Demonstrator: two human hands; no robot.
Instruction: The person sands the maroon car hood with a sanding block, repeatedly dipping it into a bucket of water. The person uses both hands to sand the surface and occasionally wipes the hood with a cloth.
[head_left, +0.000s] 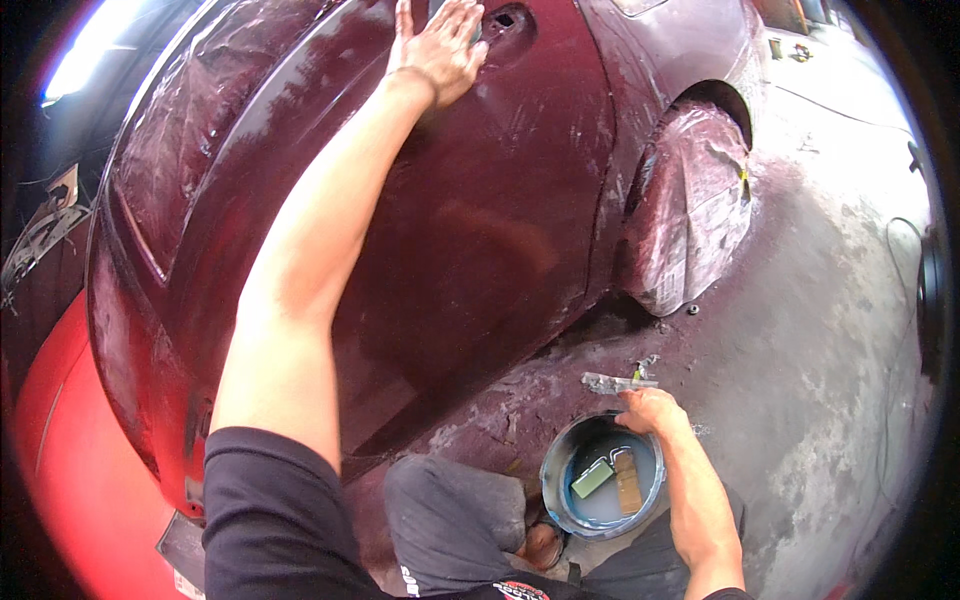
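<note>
High on the dark maroon car door (480,220), my left hand (440,50) lies flat, its thumb spread away from the fingers. It is just left of the door-handle recess (508,22). A sliver of blue-green shows by its fingertips; I cannot make out what it is. Low at the right, my right hand (652,410) curls its fingers over the far rim of a round bucket (552,475). Inside the bucket are cloudy water, a green block (593,478) and a brown block (627,483).
Wrinkled masking film covers the rear wheel (690,210) and the car's window (190,120). A crumpled clear plastic piece (610,383) lies on the dusty floor beyond the bucket. A bright red car panel (90,460) is at the left. My bent legs (455,510) flank the bucket.
</note>
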